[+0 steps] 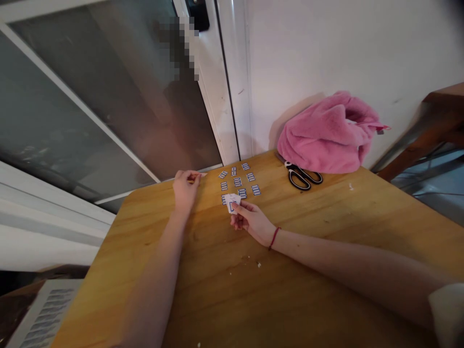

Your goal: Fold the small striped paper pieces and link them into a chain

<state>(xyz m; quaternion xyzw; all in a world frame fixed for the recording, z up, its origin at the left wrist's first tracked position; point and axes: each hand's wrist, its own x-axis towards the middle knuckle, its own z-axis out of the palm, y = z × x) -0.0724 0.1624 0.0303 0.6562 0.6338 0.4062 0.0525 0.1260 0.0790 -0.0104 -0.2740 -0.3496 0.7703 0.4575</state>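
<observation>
Near the table's far edge, my left hand (186, 187) pinches a small pale paper slip (203, 174) between thumb and fingers. My right hand (253, 220), with a red string bracelet at the wrist, holds a few small white paper cards (232, 200) in a loose fan; a blue outline shows on the front one. Just beyond lie several small paper pieces with blue markings (237, 182), set out in rough rows on the wood. The cards in my right hand partly cover the nearest of them.
Black-and-white scissors (302, 178) lie at the back, partly under a pink fluffy bag (326, 135) against the wall. Small white scraps (258, 265) dot the wooden table (224, 299). A glass-paned door (108, 96) borders the far left edge. A printed sheet (47, 314) is at lower left.
</observation>
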